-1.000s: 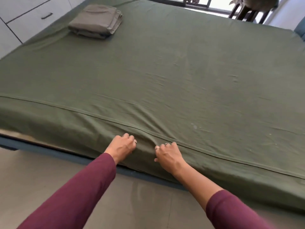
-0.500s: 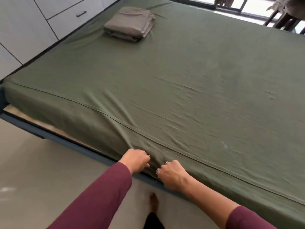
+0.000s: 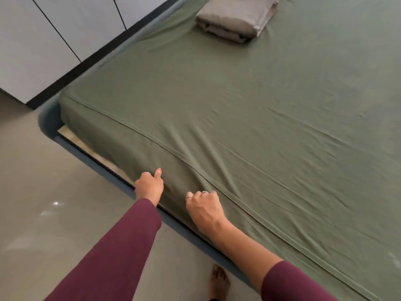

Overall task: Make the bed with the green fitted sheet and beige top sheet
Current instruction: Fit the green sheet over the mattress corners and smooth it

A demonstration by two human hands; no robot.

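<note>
The green fitted sheet (image 3: 249, 109) covers the whole mattress, with creases fanning out from the near side. The beige top sheet (image 3: 236, 16) lies folded on the far part of the bed. My left hand (image 3: 149, 187) grips the green sheet's lower side edge by the bed frame, thumb sticking up. My right hand (image 3: 204, 208), with rings on its fingers, is closed on the sheet's side panel just below the seam, a hand's width to the right of the left hand.
A dark blue bed frame (image 3: 86, 157) runs under the mattress, with a strip of bare base showing at the left corner. White cabinets (image 3: 43, 40) stand close behind the bed's left side. Grey floor tiles lie under my bare foot (image 3: 218, 281).
The view has swung left along the bed toward its corner. Both hands have slid left and down the sheet's side, from near the seam to its lower edge.
</note>
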